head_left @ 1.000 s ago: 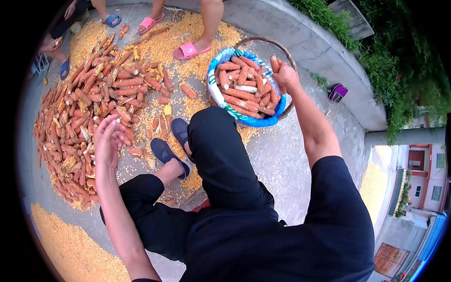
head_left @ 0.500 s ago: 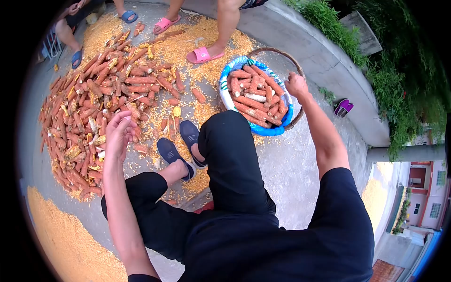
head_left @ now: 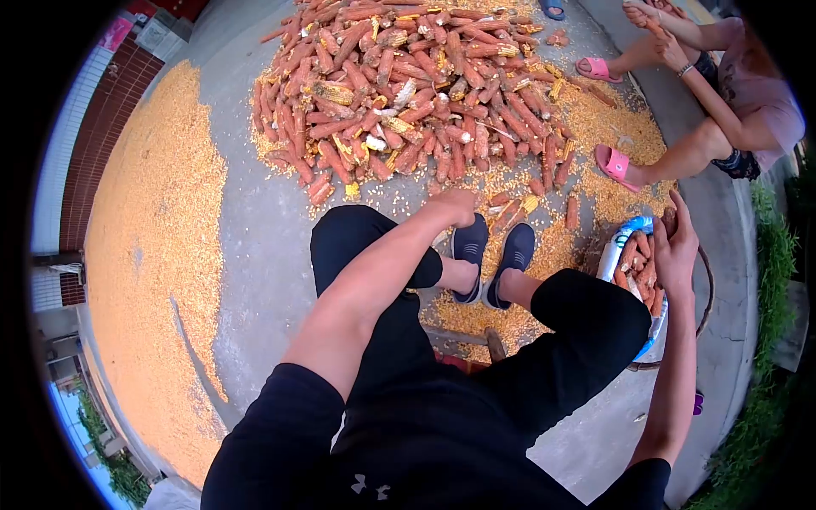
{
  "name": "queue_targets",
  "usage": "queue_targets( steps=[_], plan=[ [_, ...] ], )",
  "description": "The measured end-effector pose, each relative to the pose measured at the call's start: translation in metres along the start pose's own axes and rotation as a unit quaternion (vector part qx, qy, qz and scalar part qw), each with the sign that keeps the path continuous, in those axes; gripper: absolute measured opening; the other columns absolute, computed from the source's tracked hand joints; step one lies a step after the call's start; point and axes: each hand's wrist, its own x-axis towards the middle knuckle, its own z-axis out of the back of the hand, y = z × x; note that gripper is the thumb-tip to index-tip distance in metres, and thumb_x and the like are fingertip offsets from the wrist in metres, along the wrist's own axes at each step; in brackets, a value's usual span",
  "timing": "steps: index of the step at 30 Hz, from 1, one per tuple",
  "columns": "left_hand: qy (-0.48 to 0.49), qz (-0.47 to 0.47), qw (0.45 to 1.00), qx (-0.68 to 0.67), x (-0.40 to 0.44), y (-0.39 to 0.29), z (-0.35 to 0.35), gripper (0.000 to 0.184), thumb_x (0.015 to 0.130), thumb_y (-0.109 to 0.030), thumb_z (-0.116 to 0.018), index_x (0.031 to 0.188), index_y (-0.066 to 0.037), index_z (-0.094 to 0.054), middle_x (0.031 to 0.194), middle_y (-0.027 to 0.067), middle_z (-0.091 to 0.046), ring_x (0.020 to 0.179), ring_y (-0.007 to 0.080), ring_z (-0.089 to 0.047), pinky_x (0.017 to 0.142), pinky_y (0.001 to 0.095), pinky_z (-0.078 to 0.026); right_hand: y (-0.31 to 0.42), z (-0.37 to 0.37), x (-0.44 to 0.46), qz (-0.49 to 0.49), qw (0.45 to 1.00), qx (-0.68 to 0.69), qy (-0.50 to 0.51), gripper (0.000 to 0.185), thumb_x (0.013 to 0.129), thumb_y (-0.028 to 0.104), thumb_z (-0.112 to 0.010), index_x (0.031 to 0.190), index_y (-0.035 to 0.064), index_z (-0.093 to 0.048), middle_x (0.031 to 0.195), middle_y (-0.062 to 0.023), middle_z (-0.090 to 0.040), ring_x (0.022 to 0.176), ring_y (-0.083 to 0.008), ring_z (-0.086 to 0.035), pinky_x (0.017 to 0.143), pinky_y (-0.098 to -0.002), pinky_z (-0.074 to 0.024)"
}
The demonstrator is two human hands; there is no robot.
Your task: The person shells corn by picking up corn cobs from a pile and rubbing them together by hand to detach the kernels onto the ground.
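Observation:
A large heap of reddish corn cobs point(head_left: 408, 93), some with yellow kernels still on, lies in front of me. At its near edge is my left hand point(head_left: 455, 206), fingers curled; what they close on, if anything, is hidden. To my right stands a basket point(head_left: 650, 347) lined with blue and white cloth and filled with bare cobs point(head_left: 639, 265). Over its far rim is my right hand point(head_left: 676, 255), with a reddish cob point(head_left: 670, 221) between thumb and fingers.
Another person point(head_left: 756, 119) sits at the upper right, hands together around a cob, feet in pink sandals point(head_left: 618, 166). A broad layer of yellow kernels point(head_left: 153, 255) covers the ground at left. Loose kernels lie around my shoes point(head_left: 517, 255).
My view has swung left, so the heap is now straight ahead and the basket at the right. My left hand has moved to the heap's near edge; my right hand now has a cob.

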Motion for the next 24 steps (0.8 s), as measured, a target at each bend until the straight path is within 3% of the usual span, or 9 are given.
queue_targets(
  steps=[3,6,8,9,12,16,20,22,24],
  plan=[
    [-0.014,0.004,1.000,-0.013,0.005,0.006,0.005,0.039,0.086,-0.017,-0.061,0.121,-0.003,-0.070,0.131,0.0181,-0.066,0.123,0.0330,-0.062,0.101,0.0446,-0.051,0.072,-0.026,0.011,0.079,0.997,0.016,0.022,0.054,0.090,0.002,-0.062,0.143,0.0046,-0.049,0.062,-0.0105,-0.046,0.055,-0.0203,-0.047,0.059,-0.0355,-0.0429],
    [-0.058,0.018,0.997,-0.040,0.014,0.013,0.010,0.037,0.087,-0.021,-0.062,0.119,-0.004,-0.071,0.130,0.0170,-0.067,0.122,0.0330,-0.063,0.101,0.0450,-0.052,0.104,-0.057,0.013,0.099,0.989,0.015,0.106,0.056,0.089,0.002,-0.063,0.143,0.0032,-0.049,0.078,-0.0188,-0.059,0.066,-0.0318,-0.059,0.065,-0.0415,-0.0469],
    [-0.095,0.023,0.993,-0.065,0.016,0.021,0.015,0.038,0.088,-0.024,-0.062,0.118,-0.004,-0.071,0.128,0.0171,-0.068,0.121,0.0341,-0.064,0.101,0.0452,-0.052,0.104,-0.081,0.010,0.130,0.978,0.059,0.151,0.055,0.088,0.002,-0.065,0.141,0.0023,-0.051,0.090,-0.0220,-0.062,0.072,-0.0352,-0.061,0.069,-0.0439,-0.0488],
    [-0.101,0.024,0.993,-0.059,0.032,0.034,0.011,0.035,0.083,-0.022,-0.061,0.112,-0.004,-0.070,0.118,0.0236,-0.068,0.114,0.0382,-0.065,0.098,0.0481,-0.051,0.099,-0.089,0.012,0.192,0.968,0.036,0.158,0.051,0.087,0.001,-0.066,0.137,0.0014,-0.054,0.091,-0.0213,-0.061,0.073,-0.0360,-0.061,0.070,-0.0431,-0.0497],
    [-0.114,0.052,0.991,-0.053,0.043,0.070,0.035,0.043,0.088,-0.032,-0.063,0.116,0.001,-0.070,0.125,0.0215,-0.068,0.119,0.0369,-0.064,0.102,0.0452,-0.051,0.107,-0.082,0.017,0.154,0.967,0.062,0.194,0.046,0.086,0.000,-0.066,0.132,0.0010,-0.058,0.086,-0.0191,-0.059,0.072,-0.0346,-0.060,0.069,-0.0408,-0.0497],
    [-0.168,0.160,0.967,-0.105,0.064,0.133,0.081,0.041,0.089,-0.031,-0.062,0.114,0.000,-0.071,0.124,0.0219,-0.068,0.121,0.0359,-0.063,0.103,0.0449,-0.051,0.105,-0.079,0.025,0.147,0.973,0.069,0.163,0.042,0.085,-0.003,-0.065,0.126,0.0004,-0.060,0.086,-0.0184,-0.058,0.069,-0.0319,-0.059,0.065,-0.0391,-0.0474],
    [-0.374,0.181,0.906,-0.075,0.075,0.163,0.133,0.046,0.090,-0.034,-0.064,0.123,-0.002,-0.064,0.117,0.0260,-0.068,0.116,0.0351,-0.063,0.105,0.0435,-0.048,0.112,-0.077,0.029,0.146,0.972,0.057,0.177,0.040,0.085,-0.002,-0.066,0.124,0.0005,-0.061,0.086,-0.0178,-0.058,0.066,-0.0302,-0.058,0.064,-0.0385,-0.0470],
    [-0.438,0.171,0.880,-0.064,0.075,0.168,0.165,0.049,0.087,-0.038,-0.066,0.115,0.002,-0.063,0.120,0.0296,-0.064,0.121,0.0444,-0.057,0.103,0.0491,-0.047,0.114,-0.075,0.030,0.124,0.971,0.058,0.197,0.040,0.085,-0.002,-0.067,0.124,0.0010,-0.061,0.086,-0.0177,-0.057,0.067,-0.0309,-0.058,0.065,-0.0385,-0.0469],
    [-0.453,0.203,0.868,-0.025,0.097,0.188,0.190,0.056,0.086,-0.044,-0.069,0.120,0.000,-0.061,0.121,0.0308,-0.062,0.122,0.0445,-0.056,0.105,0.0493,-0.046,0.113,-0.072,0.032,0.120,0.969,0.040,0.210,0.040,0.085,-0.001,-0.067,0.124,0.0008,-0.061,0.087,-0.0178,-0.058,0.068,-0.0317,-0.058,0.065,-0.0384,-0.0470]
  ],
)
